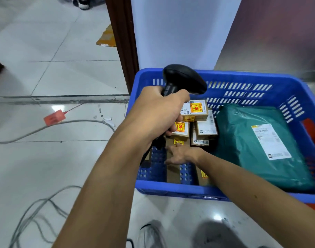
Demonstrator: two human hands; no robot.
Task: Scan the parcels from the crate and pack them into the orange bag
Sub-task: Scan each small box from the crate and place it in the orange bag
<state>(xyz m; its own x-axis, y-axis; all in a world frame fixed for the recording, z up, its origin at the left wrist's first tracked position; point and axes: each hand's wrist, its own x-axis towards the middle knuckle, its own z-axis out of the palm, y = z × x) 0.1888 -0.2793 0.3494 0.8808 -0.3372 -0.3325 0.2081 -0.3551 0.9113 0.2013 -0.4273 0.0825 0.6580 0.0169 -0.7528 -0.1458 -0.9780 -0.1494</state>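
Observation:
A blue slotted crate (171,189) stands on the tiled floor. Inside it lie a large green mailer bag (251,140) with a white label, several small brown boxes with yellow fragile stickers (195,110), and a flat brown carton (172,172). My left hand (160,111) grips a black barcode scanner (185,77) above the crate's left side, head pointing down at the boxes. My right hand (181,154) reaches into the crate and rests with spread fingers on the flat carton. A strip of orange (314,206) shows past the crate's near right corner; I cannot tell whether it is the bag.
A grey cable (37,129) loops over the floor at the left, beside an orange tag (54,118). A dark door frame (124,42) and a white wall rise behind the crate. Flattened cardboard (106,36) lies farther back. A shoe (149,233) is at the bottom edge.

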